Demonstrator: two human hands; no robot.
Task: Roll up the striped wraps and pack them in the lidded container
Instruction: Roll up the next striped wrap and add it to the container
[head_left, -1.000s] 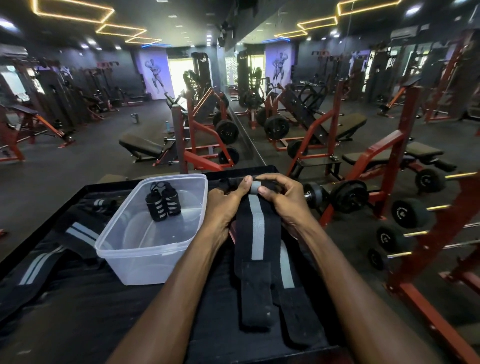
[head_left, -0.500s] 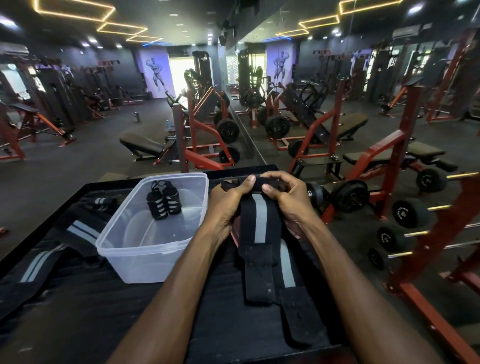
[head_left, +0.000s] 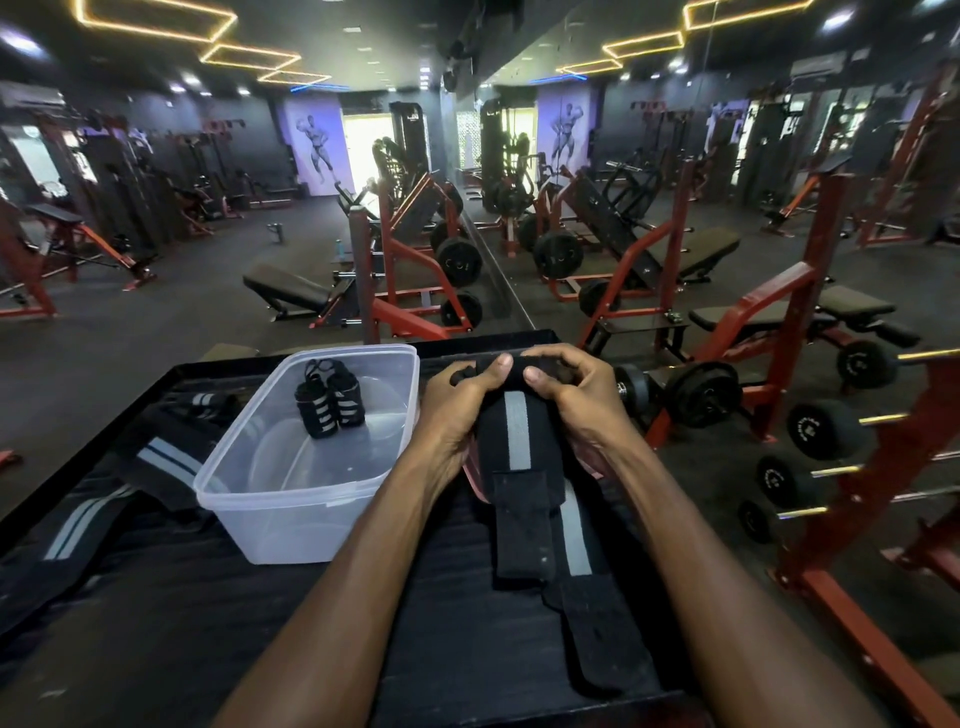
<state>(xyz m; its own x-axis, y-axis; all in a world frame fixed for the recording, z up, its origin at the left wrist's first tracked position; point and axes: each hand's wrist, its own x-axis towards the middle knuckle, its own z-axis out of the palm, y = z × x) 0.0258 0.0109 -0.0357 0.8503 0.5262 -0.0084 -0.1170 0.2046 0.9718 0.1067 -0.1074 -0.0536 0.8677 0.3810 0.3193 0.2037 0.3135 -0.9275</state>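
A black wrap with a grey stripe (head_left: 517, 441) lies lengthwise on the black table (head_left: 218, 613). Its far end is a thick roll held between my two hands. My left hand (head_left: 460, 410) grips the roll's left side, thumb on top. My right hand (head_left: 571, 400) curls round its right side. The wrap's loose tail with a black tab trails toward me over a second striped wrap (head_left: 576, 540). A clear plastic container (head_left: 291, 499) stands open to the left with two rolled wraps (head_left: 328, 399) inside.
More unrolled striped wraps (head_left: 156, 467) lie on the table left of the container. A pinkish lid edge (head_left: 475, 483) shows under the wrap. Red weight racks and dumbbells (head_left: 821, 431) stand close on the right; gym benches fill the floor beyond.
Both hands have kept turning the roll toward me. The roll has grown thicker and the flat stretch of wrap below it has become shorter, its tail drawn farther up the table.
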